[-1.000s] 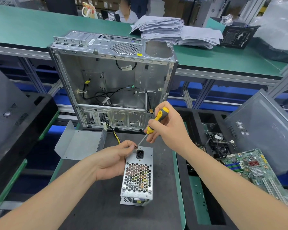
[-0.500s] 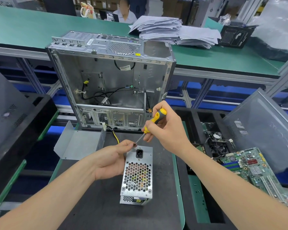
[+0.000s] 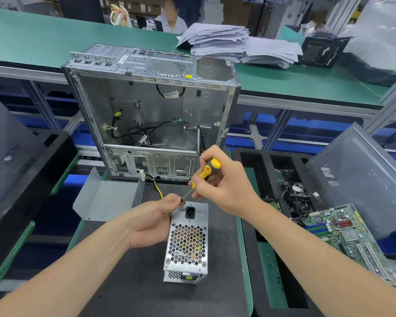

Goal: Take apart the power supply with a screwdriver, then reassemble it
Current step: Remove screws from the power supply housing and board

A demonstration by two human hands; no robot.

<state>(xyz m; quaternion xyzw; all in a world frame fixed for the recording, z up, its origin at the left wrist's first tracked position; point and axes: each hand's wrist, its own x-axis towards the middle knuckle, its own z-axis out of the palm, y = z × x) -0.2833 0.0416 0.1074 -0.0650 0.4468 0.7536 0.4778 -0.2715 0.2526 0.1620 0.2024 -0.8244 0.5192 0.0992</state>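
Grey bent sheet lies left. Left hand grips the power supply, mid-table, at its far corner. Right hand holds the yellow screwdriver, tip there. Probably early: casing looks closed, reassembly pending.

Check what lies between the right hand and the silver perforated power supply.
The thin shaft of the yellow-handled screwdriver, tip at the fingers of the left hand, in the head view.
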